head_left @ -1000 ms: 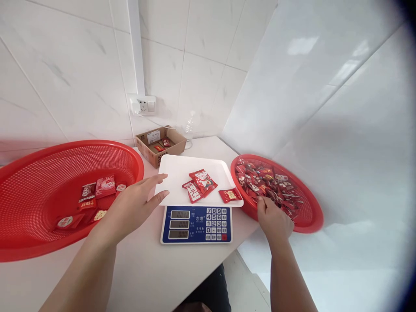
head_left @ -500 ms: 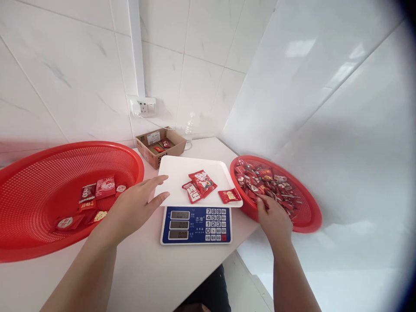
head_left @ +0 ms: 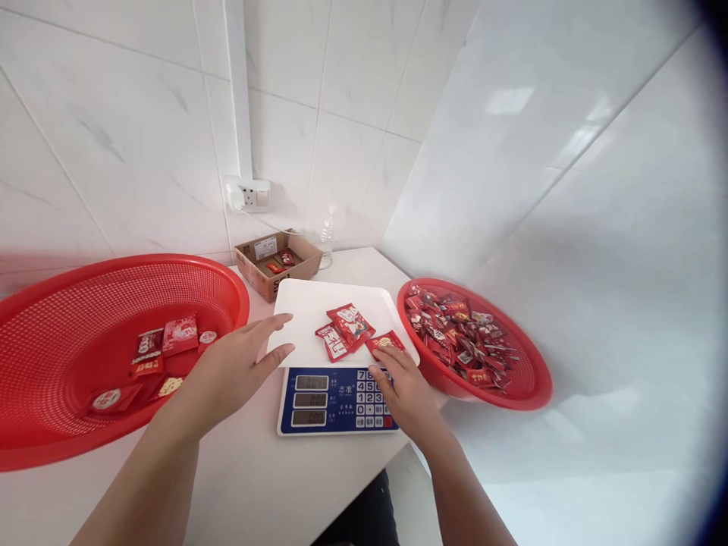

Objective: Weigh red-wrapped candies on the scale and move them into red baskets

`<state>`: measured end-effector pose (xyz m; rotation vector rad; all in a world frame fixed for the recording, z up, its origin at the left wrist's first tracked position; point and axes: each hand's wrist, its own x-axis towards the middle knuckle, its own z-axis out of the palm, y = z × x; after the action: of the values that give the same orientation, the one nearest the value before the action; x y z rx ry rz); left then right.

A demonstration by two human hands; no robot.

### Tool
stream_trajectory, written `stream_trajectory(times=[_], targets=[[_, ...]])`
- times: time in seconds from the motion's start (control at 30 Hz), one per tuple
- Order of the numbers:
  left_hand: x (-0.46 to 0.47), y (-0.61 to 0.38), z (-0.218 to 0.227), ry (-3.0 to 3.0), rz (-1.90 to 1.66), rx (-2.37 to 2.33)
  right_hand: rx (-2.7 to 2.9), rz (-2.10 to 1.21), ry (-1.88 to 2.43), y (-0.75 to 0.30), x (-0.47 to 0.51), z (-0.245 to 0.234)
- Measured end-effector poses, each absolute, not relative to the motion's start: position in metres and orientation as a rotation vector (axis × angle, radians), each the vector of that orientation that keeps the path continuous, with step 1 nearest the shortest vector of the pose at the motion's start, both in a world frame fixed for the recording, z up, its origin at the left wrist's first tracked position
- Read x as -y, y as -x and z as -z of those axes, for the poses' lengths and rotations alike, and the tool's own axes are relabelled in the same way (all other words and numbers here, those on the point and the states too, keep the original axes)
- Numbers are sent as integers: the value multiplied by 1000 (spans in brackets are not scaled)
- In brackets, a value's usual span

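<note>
A white weighing tray (head_left: 301,303) tops a scale with a blue keypad panel (head_left: 346,413). Three small red packets lie on it: a patterned packet (head_left: 353,324) overlaps a packet with white lettering (head_left: 332,343), and a third packet (head_left: 382,343) is near the front right corner. My left hand (head_left: 236,368) is open, thumb and fingers apart, at the tray's left edge, holding nothing. Over the front right corner reaches my right hand (head_left: 401,387), fingers apart, its fingertips at the third packet. I see no grip on it.
At left stands a large red perforated basket (head_left: 187,265) with several red packets. A smaller red basket (head_left: 543,379) full of packets is at right, past the table edge. A cardboard box (head_left: 267,277) and clear bottle (head_left: 327,226) stand behind, below a wall socket (head_left: 249,196).
My right hand has moved left from the right basket to the packet at the tray's front right corner. The left hand stays at the tray's left edge. The camera view has shifted slightly.
</note>
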<state>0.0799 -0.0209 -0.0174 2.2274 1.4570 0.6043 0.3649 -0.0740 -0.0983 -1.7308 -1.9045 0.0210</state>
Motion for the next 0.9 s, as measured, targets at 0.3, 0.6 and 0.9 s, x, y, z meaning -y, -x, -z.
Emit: stream_trajectory(times=[0.3, 0.6, 0.9], targets=[[23, -80, 17, -2270, -610, -1456, 2012, -6, 1612, -341, 52, 94], [18, -77, 22, -2268, -561, -1479, 1880, -109, 1649, -368, 61, 82], [14, -78, 30, -2298, -539, -1478, 1524, -256, 2293, -484, 59, 66]])
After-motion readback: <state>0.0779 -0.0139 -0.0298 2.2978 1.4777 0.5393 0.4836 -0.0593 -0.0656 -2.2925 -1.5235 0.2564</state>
